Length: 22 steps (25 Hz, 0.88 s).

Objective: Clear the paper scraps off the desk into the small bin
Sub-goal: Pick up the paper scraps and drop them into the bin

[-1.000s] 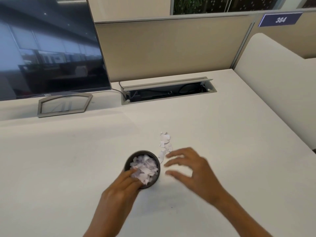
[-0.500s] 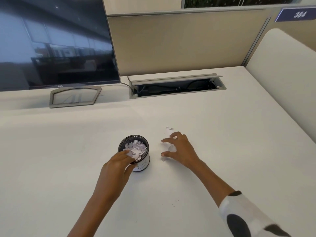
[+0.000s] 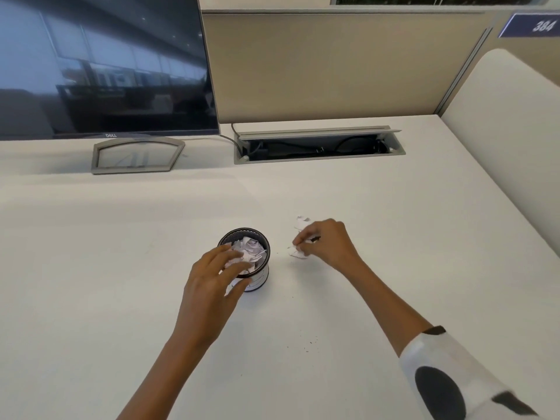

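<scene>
Blk mesh bin, wht scraps

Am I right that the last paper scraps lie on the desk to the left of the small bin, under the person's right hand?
Not quite: in the head view the remaining paper scraps lie on the desk to the right of the small bin, not the left. They are under the right hand, as you say.
</scene>
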Tool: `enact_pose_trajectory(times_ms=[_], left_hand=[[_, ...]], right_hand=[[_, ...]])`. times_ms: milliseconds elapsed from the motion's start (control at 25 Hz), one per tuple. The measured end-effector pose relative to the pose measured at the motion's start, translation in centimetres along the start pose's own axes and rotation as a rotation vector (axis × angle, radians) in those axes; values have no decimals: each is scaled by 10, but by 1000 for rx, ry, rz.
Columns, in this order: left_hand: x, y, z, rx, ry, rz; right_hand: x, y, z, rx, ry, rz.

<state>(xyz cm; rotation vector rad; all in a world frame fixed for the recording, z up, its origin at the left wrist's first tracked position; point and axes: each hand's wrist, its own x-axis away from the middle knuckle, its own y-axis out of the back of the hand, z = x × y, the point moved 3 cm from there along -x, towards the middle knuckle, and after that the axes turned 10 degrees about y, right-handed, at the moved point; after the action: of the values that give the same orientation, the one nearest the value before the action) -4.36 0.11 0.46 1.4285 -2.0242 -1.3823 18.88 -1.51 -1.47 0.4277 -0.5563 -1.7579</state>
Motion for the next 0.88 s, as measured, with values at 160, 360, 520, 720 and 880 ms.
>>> enact_pose_trajectory(times_ms=[160, 360, 520, 720, 880], left_hand=[[2, -4, 6, 152, 145, -28], [-7, -17, 14, 450, 372, 32], [-7, -29, 11, 539, 458, 66], [-7, -30, 12, 514, 447, 80], [-6, -30, 12, 523, 451, 86]], right_hand=[[-5, -3, 57, -175, 137, 34], [3, -41, 89, -68, 236, 184], [-10, -25, 85, -37, 322, 64], [-48, 14, 30, 53, 211, -110], [-56, 4, -30, 388, 99, 221]])
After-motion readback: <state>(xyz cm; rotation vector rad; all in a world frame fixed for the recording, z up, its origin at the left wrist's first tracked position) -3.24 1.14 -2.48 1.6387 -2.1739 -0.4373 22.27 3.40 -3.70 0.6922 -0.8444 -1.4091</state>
